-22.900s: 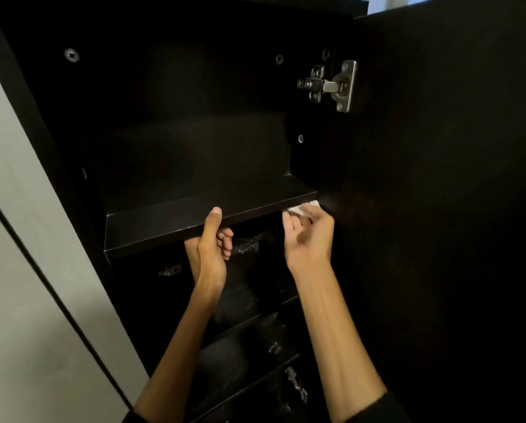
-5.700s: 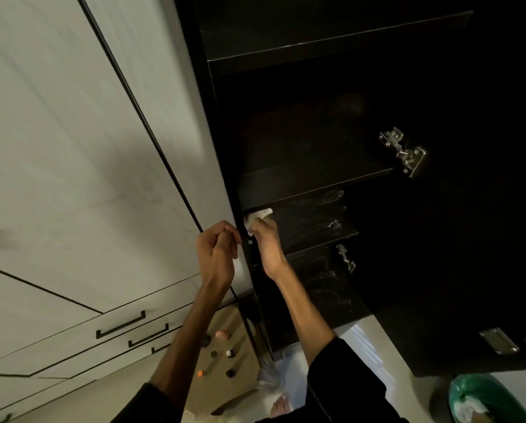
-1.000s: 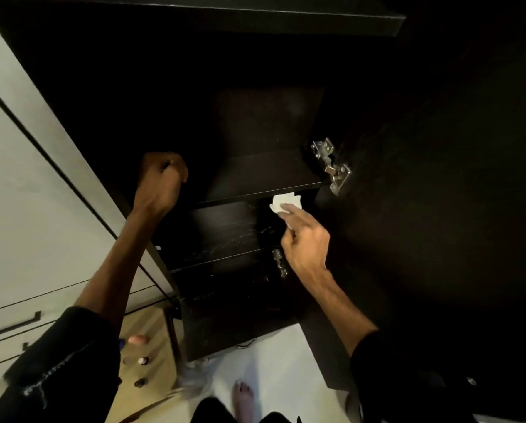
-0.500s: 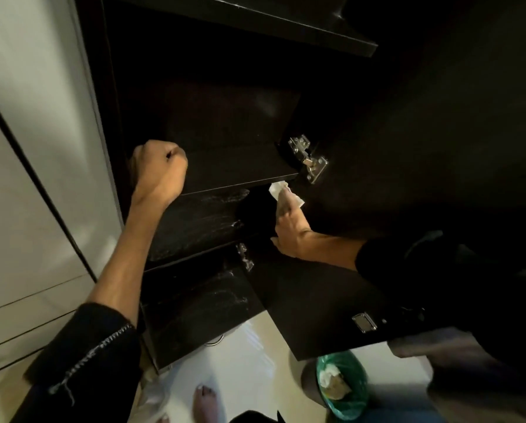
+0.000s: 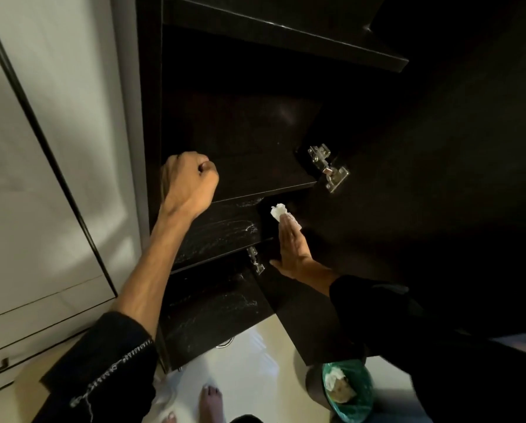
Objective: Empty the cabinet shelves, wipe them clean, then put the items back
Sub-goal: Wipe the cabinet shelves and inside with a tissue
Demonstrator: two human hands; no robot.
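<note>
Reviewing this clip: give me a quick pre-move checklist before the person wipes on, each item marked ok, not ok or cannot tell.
1. White wipe under the right hand: ok, straight fingers press it flat.
2. Left hand bracing at the shelf edge: ok; what it grips, cannot tell.
3. Cabinet door open: ok.
4. Visible shelves emptied: ok, no items seen.
5. Lower shelf clean: not ok, whitish streaks remain.
6. Green-lined bin on the floor nearby: ok.
</note>
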